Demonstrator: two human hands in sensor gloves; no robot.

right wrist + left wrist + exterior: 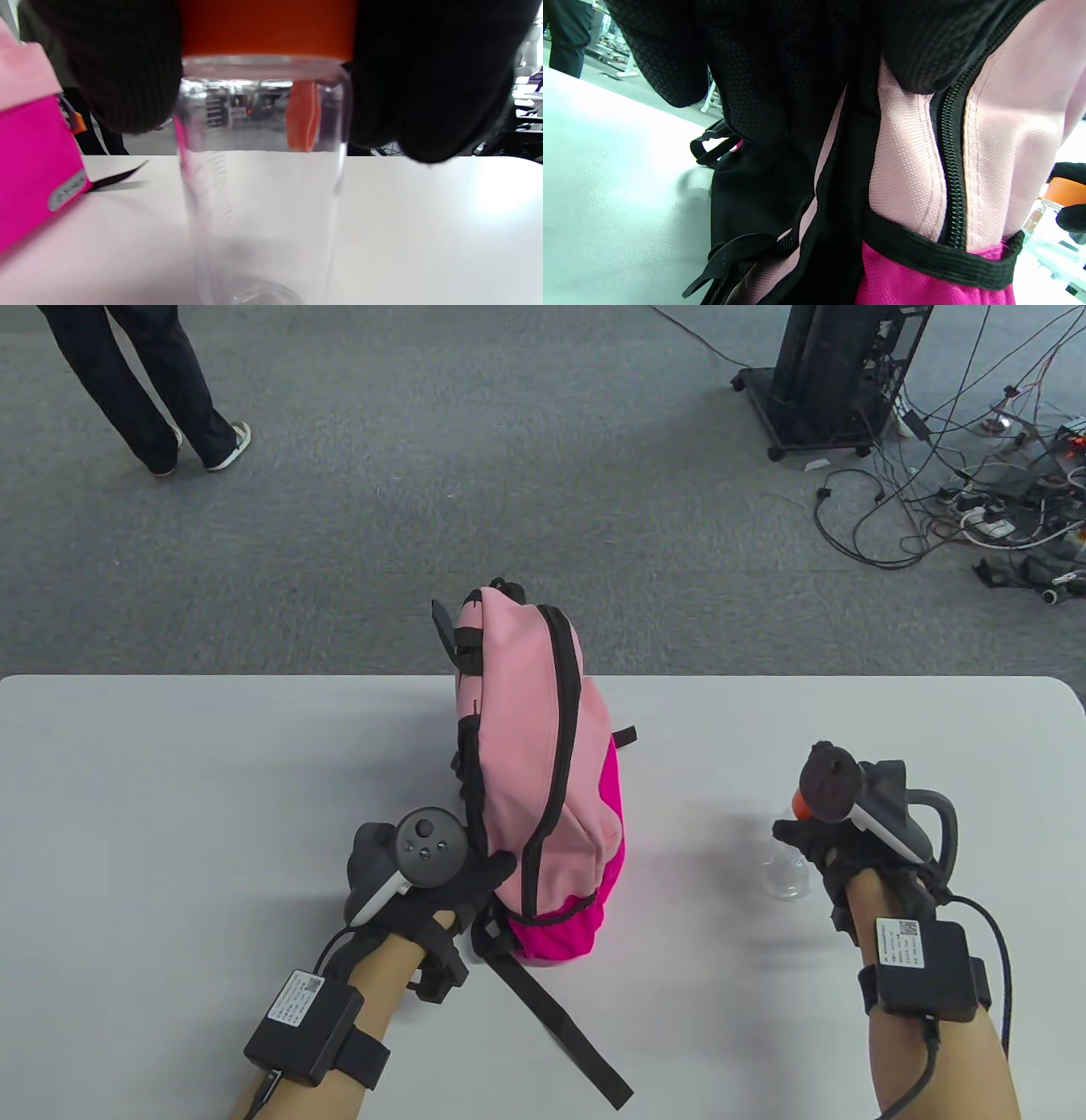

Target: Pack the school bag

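A pink backpack (534, 780) with black trim and a magenta front pocket stands upright in the middle of the white table (170, 814). My left hand (484, 874) holds its near left edge, thumb against the pink side; the other fingers are hidden behind the bag. The left wrist view shows the bag (916, 169) close up with its black zipper (952, 169) shut. My right hand (797, 831) grips the orange cap (267, 29) of a clear empty bottle (263, 190) from above. The bottle (785, 874) is upright to the right of the bag, its base at or just above the table.
A black shoulder strap (560, 1027) trails from the bag toward the table's front edge. Beyond the table's far edge is grey carpet with a person's legs (153, 390), a black equipment stand (831, 381) and a tangle of cables (976, 492).
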